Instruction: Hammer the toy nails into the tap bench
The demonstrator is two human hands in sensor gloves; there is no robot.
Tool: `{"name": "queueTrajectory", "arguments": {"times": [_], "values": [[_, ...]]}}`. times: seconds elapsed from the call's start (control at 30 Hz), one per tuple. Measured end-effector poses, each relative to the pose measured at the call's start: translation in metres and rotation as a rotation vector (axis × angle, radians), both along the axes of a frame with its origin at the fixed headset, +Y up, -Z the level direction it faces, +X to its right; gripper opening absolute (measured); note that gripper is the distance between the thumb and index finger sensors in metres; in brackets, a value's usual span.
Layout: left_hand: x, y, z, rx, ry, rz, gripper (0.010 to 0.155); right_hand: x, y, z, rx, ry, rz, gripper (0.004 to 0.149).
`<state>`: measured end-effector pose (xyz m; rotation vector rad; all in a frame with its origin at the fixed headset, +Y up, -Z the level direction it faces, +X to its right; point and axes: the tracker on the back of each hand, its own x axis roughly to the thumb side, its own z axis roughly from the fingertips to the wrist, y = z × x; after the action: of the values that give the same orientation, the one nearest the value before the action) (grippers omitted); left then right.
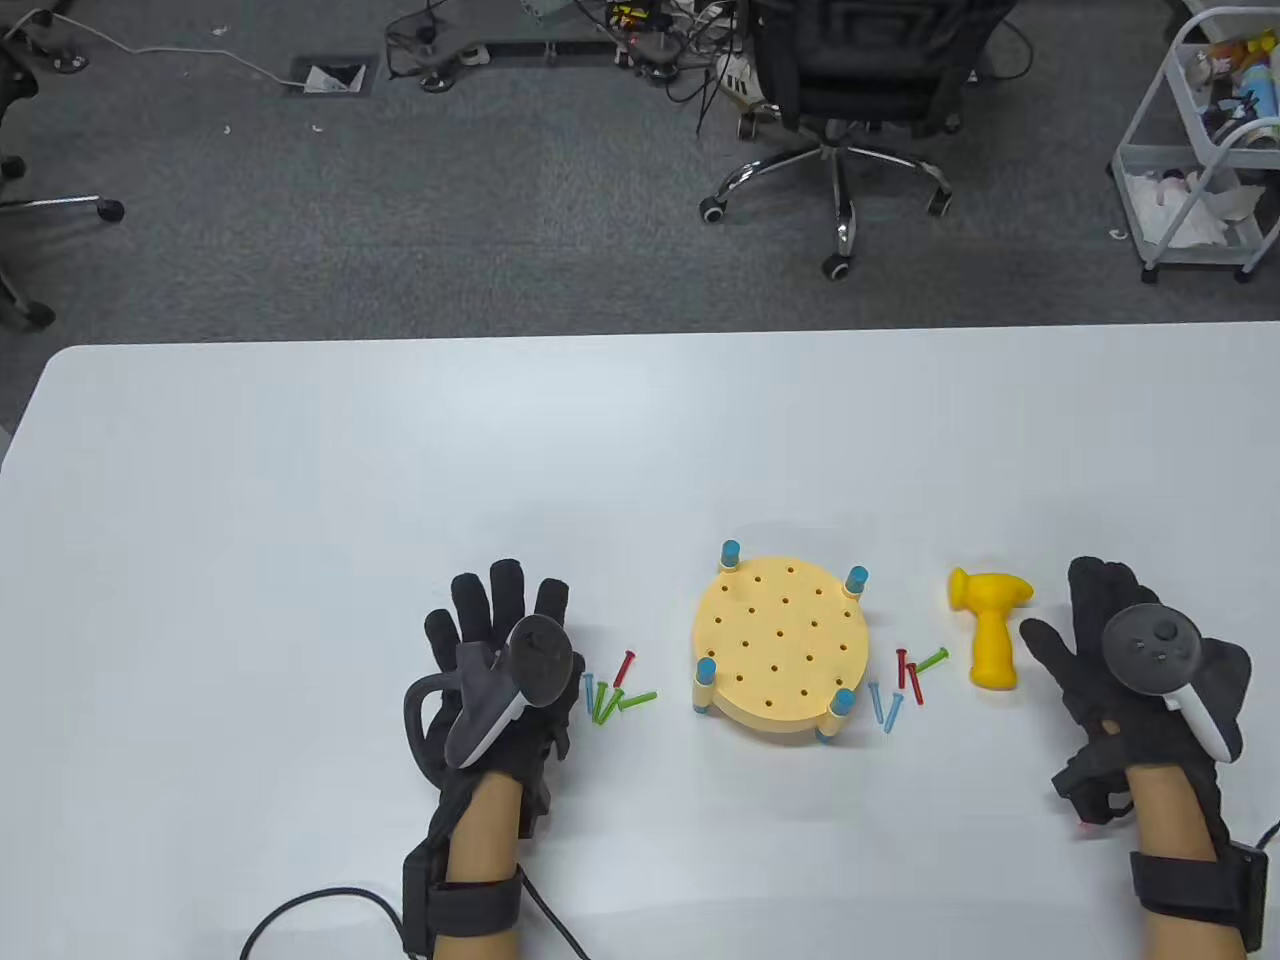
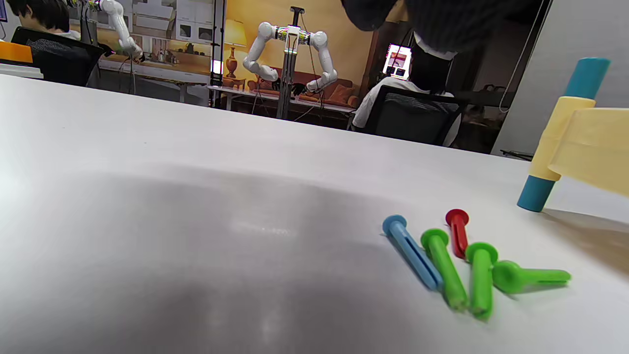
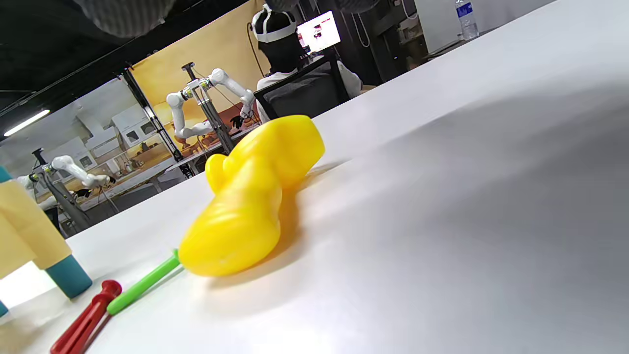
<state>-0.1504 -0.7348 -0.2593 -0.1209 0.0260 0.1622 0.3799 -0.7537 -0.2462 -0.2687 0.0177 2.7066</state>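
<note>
A round pale-yellow tap bench [image 1: 780, 650] with blue legs stands at the table's middle; its leg also shows in the left wrist view [image 2: 555, 147]. A yellow toy hammer [image 1: 990, 625] lies to its right and shows in the right wrist view [image 3: 250, 201]. Several toy nails [image 1: 615, 690] lie left of the bench, seen in the left wrist view [image 2: 462, 260]. More nails [image 1: 905, 680] lie between bench and hammer. My left hand [image 1: 505, 650] rests flat and open beside the left nails. My right hand [image 1: 1120, 650] rests flat and open, just right of the hammer. Neither holds anything.
The white table [image 1: 400, 480] stretches far beyond the toys. Cables trail from both wrists at the front edge [image 1: 300, 910]. An office chair [image 1: 840, 90] and a white cart [image 1: 1200, 150] stand on the floor behind the table.
</note>
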Motion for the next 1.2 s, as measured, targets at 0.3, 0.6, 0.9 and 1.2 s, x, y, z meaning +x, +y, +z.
{"name": "queueTrajectory", "arguments": {"times": [0.3,0.6,0.9,1.2], "values": [[-0.0021,0.0037,0.0001,0.028,0.013,0.001,0.075,-0.0072,0.0028,0.0003,0.026,0.017,0.017,0.091],[-0.001,0.0025,0.0008,0.007,0.011,-0.026,0.075,-0.0068,-0.0014,0.002,0.014,0.008,0.031,0.091],[-0.0008,0.0037,0.0011,0.007,0.01,-0.026,0.075,-0.0091,-0.0017,0.0019,0.001,0.013,0.045,0.092],[0.0018,0.0024,0.0009,0.002,-0.005,-0.038,0.075,-0.0105,-0.0016,0.0022,-0.009,0.019,0.048,0.092]]}}
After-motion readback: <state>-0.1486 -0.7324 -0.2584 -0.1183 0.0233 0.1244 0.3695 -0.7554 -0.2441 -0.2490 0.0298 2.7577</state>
